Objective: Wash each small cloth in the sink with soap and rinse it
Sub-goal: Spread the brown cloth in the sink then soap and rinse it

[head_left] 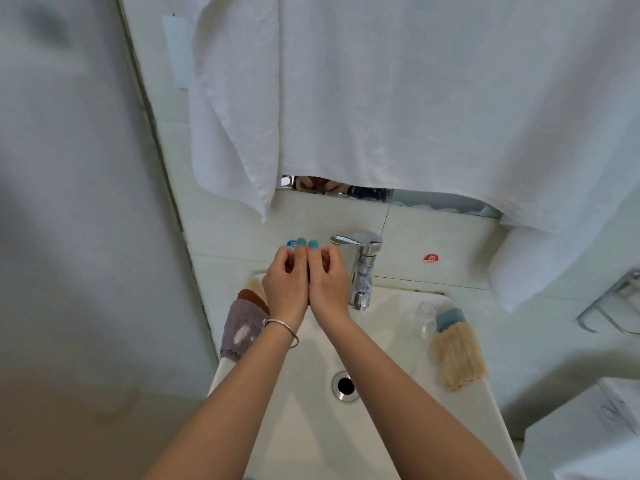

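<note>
Both hands were raised together over the back of the sink [398, 427], just left of the tap [362, 271]. The left hand [285, 285] and the right hand [329, 282] were pressed side by side, heels touching, thumbs up and fingers curled inward. No cloth showed between them — whether they cupped soap or water could not be told, and no stream was visible from the spout.

The cloths lay on the rim, none in the basin. On the left edge sat a pile: a purple cloth [240, 329] with a white smear on it, over a rust-brown cloth [254, 297] and a pale cream one barely showing behind. On the right edge lay a beige ribbed cloth [457, 355], with a blue cloth [450, 318] at its far end and a clear bottle [424, 317] just beside them, perhaps the soap.

Judged from this, the washing was somewhere in between cloths. The two groups on opposite edges suggested one was done and the other waiting, though which was which could not be read from the picture; the basin around the drain [344, 386] held nothing. A big white towel [415, 98] hung above, covering most of the mirror.
</note>
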Demonstrator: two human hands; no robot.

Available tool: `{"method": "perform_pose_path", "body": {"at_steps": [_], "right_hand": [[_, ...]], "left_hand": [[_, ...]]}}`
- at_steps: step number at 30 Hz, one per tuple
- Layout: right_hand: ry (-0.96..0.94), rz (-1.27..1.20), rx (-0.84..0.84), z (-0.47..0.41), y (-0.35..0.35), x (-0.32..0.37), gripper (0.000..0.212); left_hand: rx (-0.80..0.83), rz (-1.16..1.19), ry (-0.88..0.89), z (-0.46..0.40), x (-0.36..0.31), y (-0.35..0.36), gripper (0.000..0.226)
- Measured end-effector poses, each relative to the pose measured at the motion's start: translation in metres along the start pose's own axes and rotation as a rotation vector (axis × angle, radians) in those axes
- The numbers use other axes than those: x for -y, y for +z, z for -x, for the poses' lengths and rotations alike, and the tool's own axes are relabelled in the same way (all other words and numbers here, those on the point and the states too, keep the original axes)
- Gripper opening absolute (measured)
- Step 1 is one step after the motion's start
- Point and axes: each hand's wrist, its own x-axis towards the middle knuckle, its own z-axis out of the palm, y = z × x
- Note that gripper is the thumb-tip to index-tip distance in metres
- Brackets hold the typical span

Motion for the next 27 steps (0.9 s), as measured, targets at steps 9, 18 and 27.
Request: {"method": "perform_pose_path", "body": {"at_steps": [9, 18, 27], "right_hand": [[0.039, 0.034, -0.036, -0.007, 0.001, 0.0, 0.042], [0.11, 0.069, -0.01, -0.005, 0.003, -0.014, 0.045], [0.139, 0.105, 0.038, -0.004, 0.014, -0.023, 0.047]], "left_hand": [[0.017, -0.055, -0.01, -0.007, 0.0, 0.004, 0.047], [0.036, -0.038, -0.114, -0.009, 0.018, 0.007, 0.056], [0.061, -0.009, -0.176, -0.015, 0.028, 0.0, 0.057]]}}
